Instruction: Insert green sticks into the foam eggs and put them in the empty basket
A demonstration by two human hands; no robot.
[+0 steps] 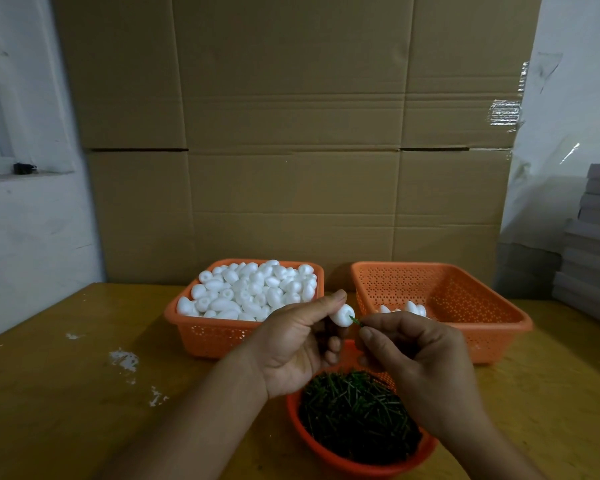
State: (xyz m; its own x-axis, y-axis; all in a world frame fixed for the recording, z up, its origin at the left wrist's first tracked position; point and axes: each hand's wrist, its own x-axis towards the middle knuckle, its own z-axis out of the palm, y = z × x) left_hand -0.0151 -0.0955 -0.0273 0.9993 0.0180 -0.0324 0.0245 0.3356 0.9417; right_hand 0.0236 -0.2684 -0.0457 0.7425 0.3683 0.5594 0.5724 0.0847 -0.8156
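Observation:
My left hand (293, 344) pinches a white foam egg (342, 315) between thumb and fingers, above the table's middle. My right hand (413, 355) pinches a short green stick (355, 321) whose tip touches the egg's right end. An orange basket (201, 332) at the back left is heaped with foam eggs (253, 292). The orange basket (465, 306) at the back right holds a few eggs (409, 308) at its near left corner. A round orange bowl (329, 459) full of green sticks (354, 414) sits below my hands.
A wall of cardboard boxes (291, 150) stands right behind the baskets. White foam crumbs (123, 360) lie on the wooden table (66, 393) at the left. Grey stacked sheets (593, 244) rise at the right edge.

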